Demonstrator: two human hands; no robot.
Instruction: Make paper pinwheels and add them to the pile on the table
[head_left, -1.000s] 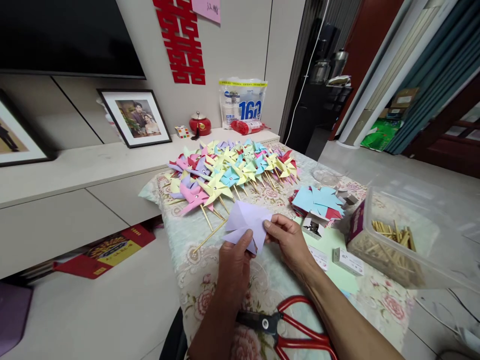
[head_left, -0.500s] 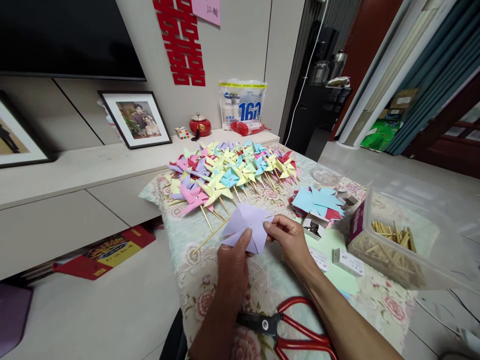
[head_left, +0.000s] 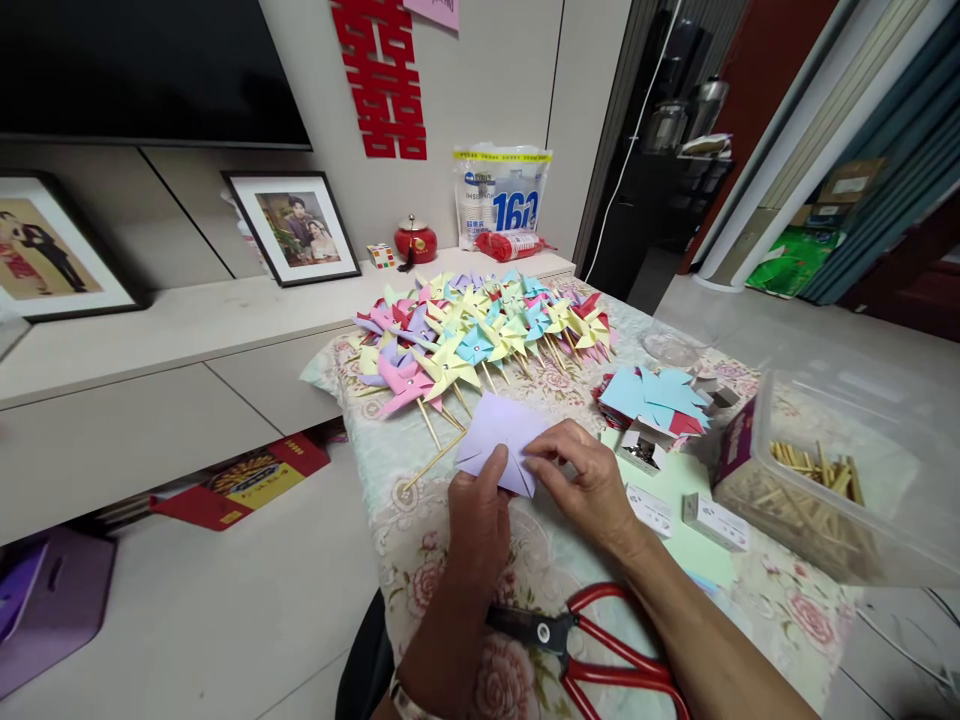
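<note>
A light purple paper square [head_left: 499,425] with slits cut in from its corners is held up above the table. My left hand [head_left: 478,515] grips its lower edge, thumb on top and fingers underneath. My right hand [head_left: 585,475] pinches the paper's right side between thumb and index finger. Just left of the paper, a thin wooden stick [head_left: 435,462] slants on the flowered tablecloth [head_left: 427,550]; its upper end is hidden by the paper. Red-handled scissors [head_left: 551,632] lie below my hands, partly covered by my right forearm.
Many finished paper pinwheels [head_left: 476,345] are heaped at the back. To the right are a stack of cut coloured paper [head_left: 649,395], an open small box of fasteners [head_left: 643,448], white boxes [head_left: 715,520] and a clear bin [head_left: 795,500] of sticks.
My right finger and thumb have moved from the paper's right corner to its lower right slit area. The paper is turned slightly. The camera view has swung a little left.
</note>
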